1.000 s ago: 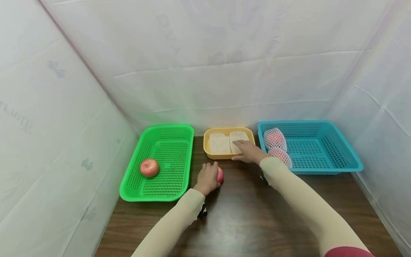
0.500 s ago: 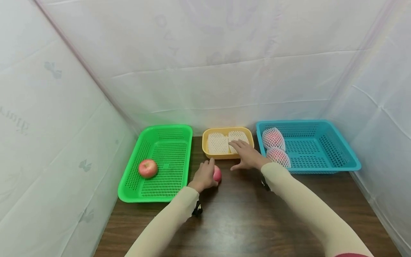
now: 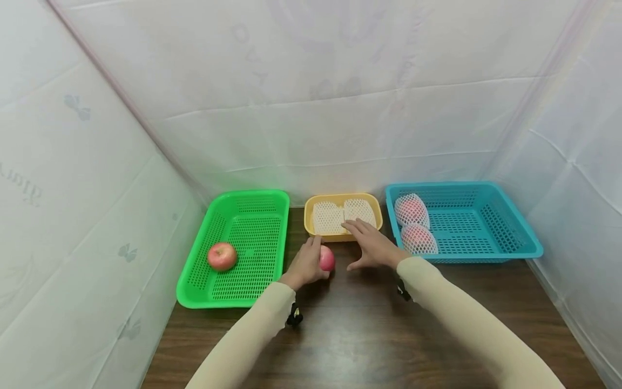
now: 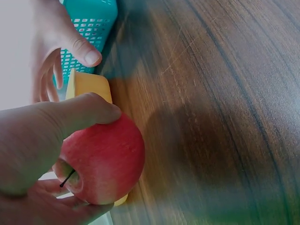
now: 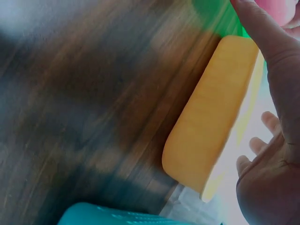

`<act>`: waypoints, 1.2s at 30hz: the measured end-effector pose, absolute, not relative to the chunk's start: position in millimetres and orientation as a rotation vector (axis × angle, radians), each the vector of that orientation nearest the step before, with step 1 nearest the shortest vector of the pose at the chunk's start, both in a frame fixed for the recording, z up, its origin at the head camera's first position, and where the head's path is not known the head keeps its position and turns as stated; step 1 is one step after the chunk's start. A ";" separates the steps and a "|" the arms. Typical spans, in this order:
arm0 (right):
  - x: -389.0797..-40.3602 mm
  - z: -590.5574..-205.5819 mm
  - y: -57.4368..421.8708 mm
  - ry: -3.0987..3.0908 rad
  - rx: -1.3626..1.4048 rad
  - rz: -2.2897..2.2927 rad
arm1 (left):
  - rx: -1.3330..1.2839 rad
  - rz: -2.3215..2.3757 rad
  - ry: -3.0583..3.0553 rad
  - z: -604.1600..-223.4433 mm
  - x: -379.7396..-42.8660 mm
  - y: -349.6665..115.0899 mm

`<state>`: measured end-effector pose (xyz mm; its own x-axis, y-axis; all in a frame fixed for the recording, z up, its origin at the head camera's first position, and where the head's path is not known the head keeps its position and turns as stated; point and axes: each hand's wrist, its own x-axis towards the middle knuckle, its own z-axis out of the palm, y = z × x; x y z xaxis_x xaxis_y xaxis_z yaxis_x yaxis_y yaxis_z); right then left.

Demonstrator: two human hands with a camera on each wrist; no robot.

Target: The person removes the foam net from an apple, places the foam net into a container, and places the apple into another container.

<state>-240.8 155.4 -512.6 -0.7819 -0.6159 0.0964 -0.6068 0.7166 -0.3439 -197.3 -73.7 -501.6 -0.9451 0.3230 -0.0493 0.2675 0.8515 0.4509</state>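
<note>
- Currently, the left hand [image 3: 304, 265] is gripping a round red apple [image 4: 108, 157], thumb and fingers clamped around it, just in front of an oval yellow plastic tray [image 5: 211, 112].
- The right hand [image 3: 371, 246] is hovering apart from the left, fingers spread, near white foam-net sleeves [image 3: 328, 219] in the tray; I cannot tell if it is touching them.
- A reddish-yellow apple [image 3: 222, 256] is resting in a green plastic basket [image 3: 259, 232]; two net-wrapped apples [image 3: 412, 209] are sitting in a blue one [image 3: 486, 227].

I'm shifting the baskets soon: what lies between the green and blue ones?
In the head view, a yellow tray of white foam nets; nearer the camera, the left hand holding an apple, and the right hand.
</note>
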 end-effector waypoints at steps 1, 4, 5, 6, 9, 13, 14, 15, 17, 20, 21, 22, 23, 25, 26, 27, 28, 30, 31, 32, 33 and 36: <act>-239.4 -513.4 154.4 2.889 -1.041 -0.574 | 0.471 0.689 2.903 -501.2 -197.5 -74.2; -235.8 -515.3 151.6 2.888 -1.067 -0.605 | 0.505 0.711 2.907 -499.9 -197.4 -75.9; -234.9 -516.0 150.6 2.888 -1.071 -0.609 | 0.519 0.716 2.911 -499.4 -197.2 -76.4; -233.8 -516.5 149.8 2.886 -1.071 -0.616 | 0.533 0.722 2.915 -498.9 -197.3 -76.9; -232.5 -519.1 147.2 2.882 -1.072 -0.626 | 0.570 0.749 2.930 -497.7 -197.7 -78.8; -230.8 -521.3 143.9 2.880 -1.082 -0.656 | 0.610 0.792 2.947 -496.2 -198.3 -81.6; -230.1 -521.7 143.1 2.876 -1.083 -0.670 | 0.613 0.799 2.948 -495.7 -198.4 -82.3; -229.2 -521.7 142.2 2.875 -1.083 -0.680 | 0.619 0.813 2.948 -495.3 -198.5 -83.2; -226.8 -521.5 140.2 2.870 -1.073 -0.703 | 0.619 0.835 2.948 -494.5 -198.5 -84.8; -224.6 -523.5 136.9 2.869 -1.066 -0.727 | 0.606 0.854 2.956 -493.4 -198.8 -87.4; -224.1 -524.5 135.8 2.872 -1.065 -0.733 | 0.602 0.858 2.960 -492.9 -198.8 -88.2; -223.6 -525.5 134.7 2.872 -1.063 -0.739 | 0.599 0.861 2.963 -492.3 -198.8 -89.1; -223.3 -526.7 133.5 2.872 -1.062 -0.742 | 0.594 0.857 2.967 -491.6 -199.0 -90.0; -222.6 -528.4 131.1 2.871 -1.067 -0.758 | 0.590 0.859 2.979 -489.8 -199.8 -91.8; -222.4 -529.1 129.9 2.870 -1.071 -0.766 | 0.593 0.867 2.987 -488.5 -200.3 -92.8; -222.2 -529.6 128.8 2.869 -1.077 -0.772 | 0.592 0.868 2.995 -486.9 -200.9 -93.8; -222.0 -529.9 127.4 2.866 -1.082 -0.778 | 0.593 0.872 3.006 -485.3 -201.6 -94.9; -221.4 -529.9 124.7 2.860 -1.093 -0.798 | 0.592 0.879 3.028 -481.8 -203.2 -97.1; -221.1 -529.8 123.4 2.858 -1.095 -0.799 | 0.588 0.874 3.040 -480.2 -204.0 -98.3; -220.8 -529.6 122.2 2.858 -1.100 -0.805 | 0.581 0.871 3.045 -478.6 -204.7 -99.6; -220.3 -529.3 120.9 2.856 -1.103 -0.811 | 0.577 0.867 3.050 -477.2 -205.2 -100.9; -219.3 -528.6 117.0 2.855 -1.127 -0.818 | 0.556 0.877 3.054 -473.1 -206.1 -104.7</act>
<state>-219.3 117.0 -528.6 -0.7479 -0.6283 0.2141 -0.6463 0.6158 -0.4506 -206.1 -104.7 -473.1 -0.9372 0.3028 0.1733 0.3486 0.7930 0.4996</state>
